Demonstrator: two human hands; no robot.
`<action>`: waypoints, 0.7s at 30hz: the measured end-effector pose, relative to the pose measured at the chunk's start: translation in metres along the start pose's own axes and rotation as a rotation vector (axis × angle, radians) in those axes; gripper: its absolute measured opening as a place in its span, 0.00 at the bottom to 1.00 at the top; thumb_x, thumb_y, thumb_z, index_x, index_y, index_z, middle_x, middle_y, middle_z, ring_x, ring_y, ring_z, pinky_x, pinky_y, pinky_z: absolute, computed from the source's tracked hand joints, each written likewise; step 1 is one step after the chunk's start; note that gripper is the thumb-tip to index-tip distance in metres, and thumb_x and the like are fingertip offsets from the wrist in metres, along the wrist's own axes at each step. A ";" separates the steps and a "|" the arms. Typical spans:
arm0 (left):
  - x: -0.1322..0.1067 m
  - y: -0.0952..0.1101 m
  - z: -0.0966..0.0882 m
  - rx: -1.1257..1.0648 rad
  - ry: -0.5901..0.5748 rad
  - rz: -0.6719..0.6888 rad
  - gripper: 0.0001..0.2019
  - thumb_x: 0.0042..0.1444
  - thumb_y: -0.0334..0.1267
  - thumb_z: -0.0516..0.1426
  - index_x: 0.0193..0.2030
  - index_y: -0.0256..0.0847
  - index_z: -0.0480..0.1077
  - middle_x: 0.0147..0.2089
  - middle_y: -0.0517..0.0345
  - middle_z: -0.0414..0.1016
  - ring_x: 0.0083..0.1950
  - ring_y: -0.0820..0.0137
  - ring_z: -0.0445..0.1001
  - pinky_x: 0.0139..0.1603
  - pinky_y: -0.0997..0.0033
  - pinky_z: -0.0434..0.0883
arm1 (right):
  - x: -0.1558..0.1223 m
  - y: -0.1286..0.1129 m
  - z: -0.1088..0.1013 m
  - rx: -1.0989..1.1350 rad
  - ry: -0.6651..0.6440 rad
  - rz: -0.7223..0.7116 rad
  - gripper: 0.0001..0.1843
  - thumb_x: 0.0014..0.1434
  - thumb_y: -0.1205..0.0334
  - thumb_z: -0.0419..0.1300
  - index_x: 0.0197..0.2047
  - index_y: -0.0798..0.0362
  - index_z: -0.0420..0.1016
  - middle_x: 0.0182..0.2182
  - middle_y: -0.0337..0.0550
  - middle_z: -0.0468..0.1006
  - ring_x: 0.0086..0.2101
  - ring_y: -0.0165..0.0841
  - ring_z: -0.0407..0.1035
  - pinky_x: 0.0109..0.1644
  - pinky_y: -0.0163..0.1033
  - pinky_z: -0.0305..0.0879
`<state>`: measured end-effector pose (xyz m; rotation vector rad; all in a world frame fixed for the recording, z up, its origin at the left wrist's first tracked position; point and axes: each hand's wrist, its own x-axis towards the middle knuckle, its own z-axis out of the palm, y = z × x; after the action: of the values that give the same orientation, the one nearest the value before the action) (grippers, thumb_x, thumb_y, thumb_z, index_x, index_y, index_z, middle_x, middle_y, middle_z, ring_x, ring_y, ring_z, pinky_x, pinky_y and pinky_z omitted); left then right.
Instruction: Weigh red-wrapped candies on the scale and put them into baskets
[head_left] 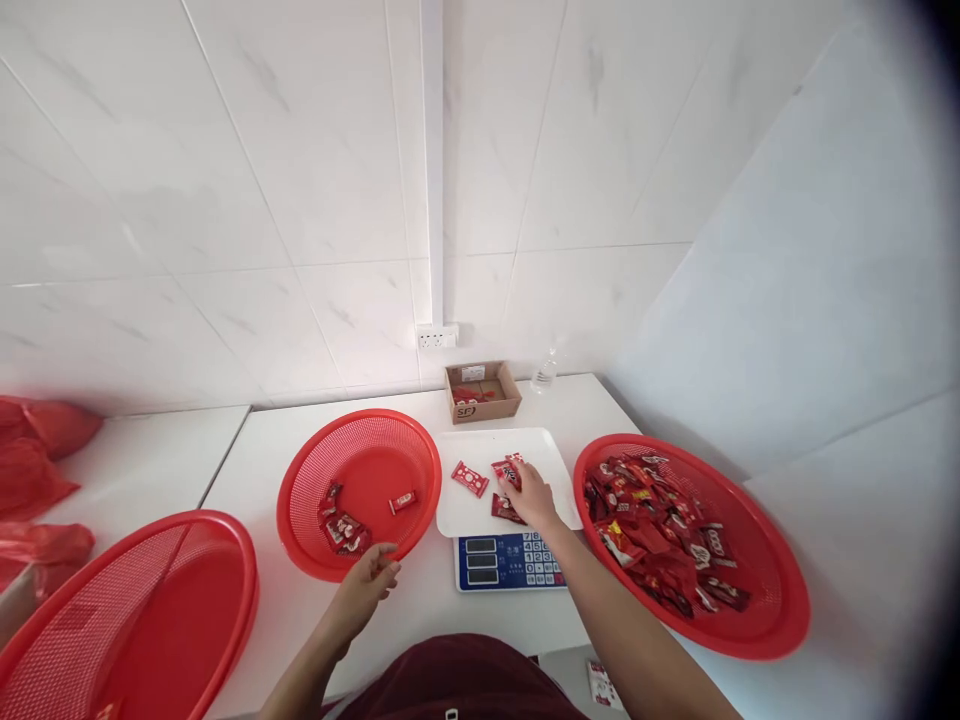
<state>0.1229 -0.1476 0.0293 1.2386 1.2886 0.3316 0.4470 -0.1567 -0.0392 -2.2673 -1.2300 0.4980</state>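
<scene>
My right hand (pixel 531 495) is over the white weighing tray (pixel 555 460) of a scale, its fingers closed on a small red-wrapped snack packet (pixel 504 472). Beside it on the tray lie a red packet with pale spots (pixel 470 479) and a darker red packet (pixel 506 509), partly under the hand. My left hand (pixel 366 592) is at the near rim of the middle red basket (pixel 300 545). Its fingers are loosely bent and apart, with nothing visible between them. Inside that basket, several dark red packets (pixel 345 532) sit at the left and one packet (pixel 403 501) at the right.
A red basket (pixel 780 590) heaped with wrapped packets stands at the right. Another red basket (pixel 244 560) is at the near left. The scale's blue keypad (pixel 512 562) faces me. Behind are a cardboard box (pixel 487 408), a clear bottle (pixel 545 374) and the wall.
</scene>
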 end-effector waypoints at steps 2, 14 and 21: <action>-0.001 0.001 0.006 0.028 0.001 0.000 0.25 0.43 0.53 0.58 0.45 0.40 0.67 0.36 0.55 0.70 0.39 0.65 0.70 0.42 0.64 0.65 | -0.003 -0.014 0.001 -0.058 -0.030 -0.034 0.28 0.57 0.49 0.50 0.60 0.48 0.60 0.60 0.51 0.59 0.61 0.44 0.49 0.59 0.57 0.49; 0.005 0.006 0.018 0.242 0.095 0.209 0.16 0.50 0.45 0.55 0.44 0.41 0.68 0.38 0.53 0.74 0.40 0.63 0.71 0.43 0.65 0.65 | -0.016 -0.037 0.003 -0.327 -0.247 -0.424 0.26 0.59 0.59 0.50 0.61 0.39 0.59 0.63 0.40 0.56 0.64 0.48 0.38 0.61 0.65 0.27; 0.019 -0.006 0.009 0.521 0.204 0.414 0.14 0.55 0.39 0.50 0.46 0.42 0.70 0.41 0.50 0.75 0.45 0.60 0.72 0.46 0.61 0.68 | -0.042 0.017 -0.022 -0.340 -0.112 -0.381 0.24 0.59 0.54 0.49 0.59 0.39 0.62 0.65 0.41 0.51 0.64 0.46 0.40 0.61 0.65 0.36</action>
<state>0.1340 -0.1399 0.0122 1.9665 1.3298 0.4421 0.4478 -0.2061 -0.0286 -2.2085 -1.8741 0.2915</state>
